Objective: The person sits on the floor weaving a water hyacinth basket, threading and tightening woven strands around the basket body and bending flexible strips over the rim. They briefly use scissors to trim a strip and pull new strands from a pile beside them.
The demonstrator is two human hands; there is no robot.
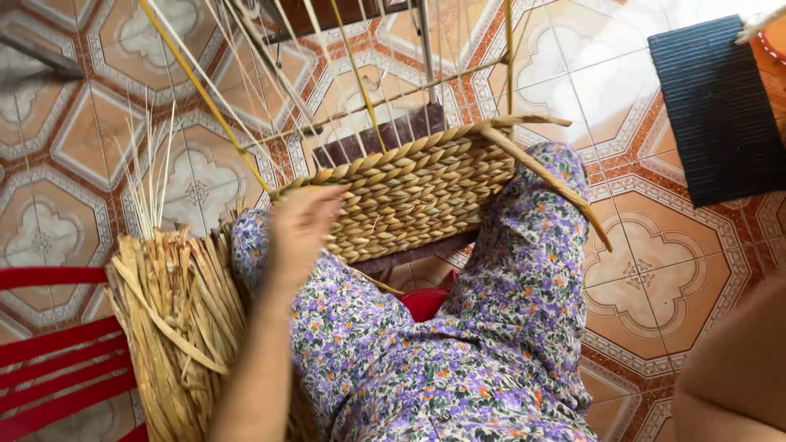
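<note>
Basket weave [413, 196] sits on our knees, centre of view, propped between both legs in the floral trousers [458, 344]. We're judging progress from what shows.

Done: a solid band of braided straw rows, several courses deep, spanning the near wall of the piece. Top edge row looks closed off along most of its run.

Left: bare upright stakes [360, 82] rise well above the woven band toward the far side, with a thin cross-rod [409, 94] tied across them. So we'd call it a low fraction of wall height woven, most of the stakes uncovered. A loose thick strand [548, 176] runs off the right end down over the right knee, unwoven.

Left hand [301, 225]: at the left end of the band, touching the top rows. Blurred; fingers look curled onto the weave, but whether they're pinching a strand we can't tell.

Right hand: not in view. Only a bare forearm [729, 368] shows near right, so finger state unknown.

Supply: bundle of dry straw [176, 319] just left of our left leg, beside a red slatted chair [49, 360]. Plenty of stock. Dark ribbed mat [720, 106] far right on the tiled floor [74, 147].
</note>
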